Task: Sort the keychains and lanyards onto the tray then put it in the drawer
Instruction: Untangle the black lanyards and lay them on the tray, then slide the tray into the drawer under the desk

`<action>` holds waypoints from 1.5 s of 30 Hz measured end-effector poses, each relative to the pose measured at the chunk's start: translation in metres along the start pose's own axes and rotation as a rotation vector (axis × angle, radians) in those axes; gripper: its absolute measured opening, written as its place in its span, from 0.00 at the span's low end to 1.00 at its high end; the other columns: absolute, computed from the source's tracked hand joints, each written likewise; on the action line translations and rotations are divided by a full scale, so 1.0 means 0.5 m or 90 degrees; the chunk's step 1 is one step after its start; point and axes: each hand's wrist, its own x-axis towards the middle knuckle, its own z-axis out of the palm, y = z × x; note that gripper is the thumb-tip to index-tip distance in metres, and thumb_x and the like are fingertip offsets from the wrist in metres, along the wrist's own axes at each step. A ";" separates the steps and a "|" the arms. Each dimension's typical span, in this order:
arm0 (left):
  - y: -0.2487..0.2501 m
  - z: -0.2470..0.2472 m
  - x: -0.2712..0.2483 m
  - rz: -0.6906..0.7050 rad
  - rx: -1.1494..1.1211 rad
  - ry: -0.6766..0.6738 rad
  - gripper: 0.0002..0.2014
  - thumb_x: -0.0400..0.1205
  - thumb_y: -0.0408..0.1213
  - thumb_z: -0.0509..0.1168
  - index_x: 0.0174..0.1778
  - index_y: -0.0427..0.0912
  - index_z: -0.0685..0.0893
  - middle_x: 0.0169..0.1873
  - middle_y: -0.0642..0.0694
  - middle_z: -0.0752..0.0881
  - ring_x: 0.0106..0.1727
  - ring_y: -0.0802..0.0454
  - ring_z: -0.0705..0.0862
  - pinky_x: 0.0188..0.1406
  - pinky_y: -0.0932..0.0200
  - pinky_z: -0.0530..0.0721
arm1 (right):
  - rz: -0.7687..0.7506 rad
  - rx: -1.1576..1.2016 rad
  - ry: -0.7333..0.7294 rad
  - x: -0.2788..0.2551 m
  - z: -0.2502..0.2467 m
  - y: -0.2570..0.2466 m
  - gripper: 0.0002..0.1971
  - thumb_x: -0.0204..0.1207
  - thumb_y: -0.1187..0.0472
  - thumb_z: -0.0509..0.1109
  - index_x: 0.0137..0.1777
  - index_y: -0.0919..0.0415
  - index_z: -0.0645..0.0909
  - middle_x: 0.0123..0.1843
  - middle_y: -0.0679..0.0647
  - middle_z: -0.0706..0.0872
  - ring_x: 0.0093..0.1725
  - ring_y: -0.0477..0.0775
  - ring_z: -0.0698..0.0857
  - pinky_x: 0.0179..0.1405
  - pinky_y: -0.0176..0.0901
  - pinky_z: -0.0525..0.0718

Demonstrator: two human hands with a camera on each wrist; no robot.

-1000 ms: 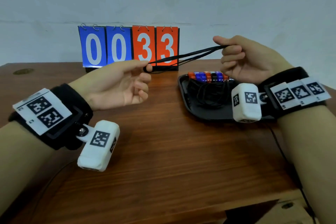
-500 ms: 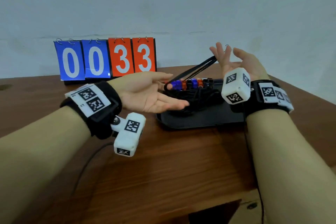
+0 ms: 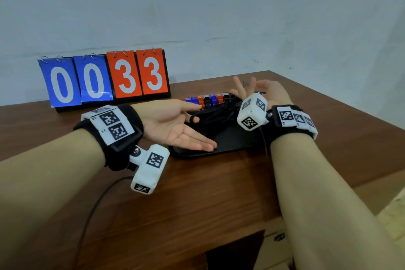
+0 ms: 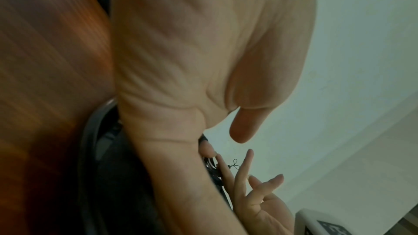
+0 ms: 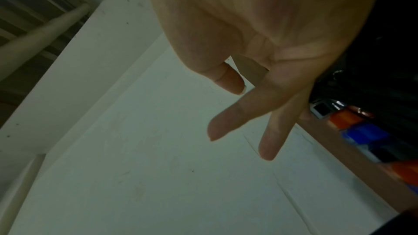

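Letting go, both the left hand point(image 3: 175, 125) and right hand point(image 3: 260, 94) now spread wide; the black lanyard point(image 3: 219, 114) that was stretched between them lies on the tray point(image 3: 232, 144), ready for the drawer.

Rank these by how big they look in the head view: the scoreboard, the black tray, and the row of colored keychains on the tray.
1. The scoreboard looks largest.
2. The black tray comes next, though both hands hide parts of it and it sits nearer the camera, so the gap is uncertain.
3. The row of colored keychains is clearly smallest.
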 end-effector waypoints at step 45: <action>-0.486 0.035 -0.424 0.333 0.604 0.556 0.13 0.88 0.39 0.61 0.45 0.49 0.91 0.40 0.54 0.95 0.44 0.61 0.93 0.53 0.54 0.92 | -0.142 -1.355 -0.482 -0.415 -0.005 0.494 0.16 0.86 0.55 0.62 0.45 0.58 0.89 0.36 0.48 0.93 0.34 0.43 0.92 0.42 0.43 0.92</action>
